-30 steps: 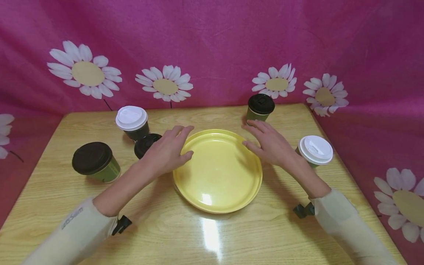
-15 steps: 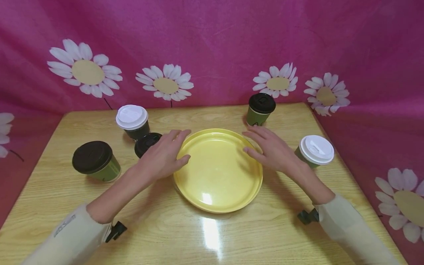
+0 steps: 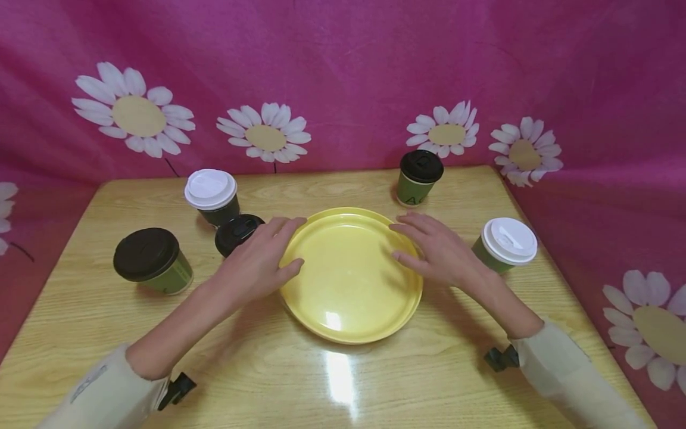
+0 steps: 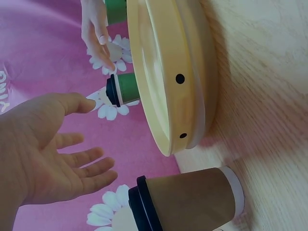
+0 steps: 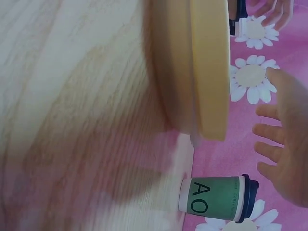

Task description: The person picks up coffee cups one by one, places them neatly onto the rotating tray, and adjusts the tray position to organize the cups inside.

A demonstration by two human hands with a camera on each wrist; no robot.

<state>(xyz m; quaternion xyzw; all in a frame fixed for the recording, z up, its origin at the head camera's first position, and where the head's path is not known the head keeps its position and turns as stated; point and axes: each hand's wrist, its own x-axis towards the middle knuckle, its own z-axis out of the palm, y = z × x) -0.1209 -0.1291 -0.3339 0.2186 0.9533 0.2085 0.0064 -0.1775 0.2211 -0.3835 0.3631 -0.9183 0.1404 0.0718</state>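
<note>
A round, shallow yellow tray (image 3: 351, 292) with a raised rim sits mid-table; from the side, the left wrist view shows a lower base under its rim (image 4: 180, 103). My left hand (image 3: 259, 259) hovers at the tray's left edge, fingers spread and thumb apart, holding nothing. Over the right edge is my right hand (image 3: 442, 250), its fingers extended and likewise bare. Partly hidden behind the left hand stands a black-lidded cup (image 3: 236, 233), whose brown side (image 4: 192, 199) shows in the left wrist view. Beyond the right hand is a green cup (image 3: 415, 187) with a black lid.
At the left stand a large green cup (image 3: 171, 274) with a black lid and a dark cup (image 3: 222, 213) with a white lid. Another white-lidded cup (image 3: 506, 241) is at the right. A pink flowered cloth (image 3: 343, 83) hangs behind the wooden table (image 3: 268, 381).
Both hands have drawn back slightly toward me, still over the tray's edges. More of the green cup at the back right now shows. The tray and cups stay put.
</note>
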